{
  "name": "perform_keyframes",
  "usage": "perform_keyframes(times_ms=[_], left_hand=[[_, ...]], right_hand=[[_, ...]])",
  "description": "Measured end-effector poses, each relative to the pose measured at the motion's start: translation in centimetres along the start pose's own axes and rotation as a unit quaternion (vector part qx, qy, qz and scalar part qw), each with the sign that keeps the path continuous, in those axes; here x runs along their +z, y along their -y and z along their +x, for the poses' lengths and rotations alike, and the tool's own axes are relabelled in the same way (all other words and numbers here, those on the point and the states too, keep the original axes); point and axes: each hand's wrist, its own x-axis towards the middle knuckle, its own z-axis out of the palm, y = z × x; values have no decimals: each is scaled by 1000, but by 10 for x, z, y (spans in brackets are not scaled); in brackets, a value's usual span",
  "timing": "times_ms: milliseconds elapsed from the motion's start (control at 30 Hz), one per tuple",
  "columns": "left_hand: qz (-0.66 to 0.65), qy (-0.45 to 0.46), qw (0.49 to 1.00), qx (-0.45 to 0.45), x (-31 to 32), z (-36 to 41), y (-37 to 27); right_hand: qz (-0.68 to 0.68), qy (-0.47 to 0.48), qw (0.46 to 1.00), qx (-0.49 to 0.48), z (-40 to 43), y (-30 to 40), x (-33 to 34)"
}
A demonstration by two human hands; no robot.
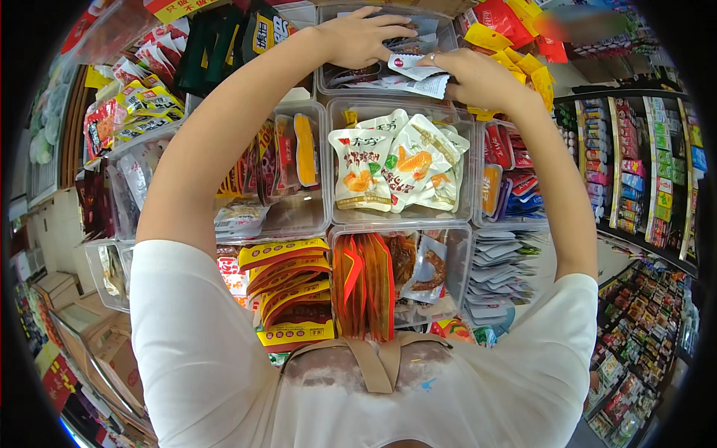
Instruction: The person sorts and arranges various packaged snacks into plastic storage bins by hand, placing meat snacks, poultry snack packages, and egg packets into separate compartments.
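Observation:
Both my arms reach to a clear plastic bin (pixel 323 84) at the far side of the display. My left hand (pixel 361 39) lies over that bin with its fingers apart, palm down on the packets inside. Its thumb comes close to a small white snack packet (pixel 411 66) bearing a red mark. My right hand (pixel 484 78) pinches this packet between thumb and fingers. Just beneath it is another silvery white packet (pixel 431 87), flat on the pile. Dark-filled vacuum packs (pixel 353 75) show below my left hand, partly covered by it.
Nearer me, a clear bin (pixel 470 168) holds white chicken-wing pouches (pixel 364 168). Yellow packets (pixel 294 291), red-edged packs (pixel 364 285) and grey packets (pixel 493 274) fill neighbouring bins. Yellow bags (pixel 529 73) crowd my right wrist. Stocked shelves (pixel 633 173) stand to the right, cardboard boxes (pixel 106 341) to the left.

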Motion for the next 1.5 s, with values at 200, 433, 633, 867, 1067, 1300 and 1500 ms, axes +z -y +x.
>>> perform_keyframes(times_ms=[200,433,633,867,1067,1300,1500], left_hand=[[-95,-77,992,15,-7,-2,3],[-109,27,992,49,-30,-1,10],[-124,43,991,42,-32,0,9],[-115,8,992,51,-27,-1,11],[-102,-16,993,58,-23,3,8],[-75,-38,994,75,-17,3,8],[-221,-44,974,-7,-27,8,3]], right_hand=[[73,67,992,79,29,-6,-18],[-70,-26,995,65,26,-9,4],[-116,12,993,3,12,2,20],[-17,170,979,110,35,9,8],[-49,108,986,118,30,-3,25],[12,7,995,97,31,-9,28],[-67,-6,985,158,39,3,33]])
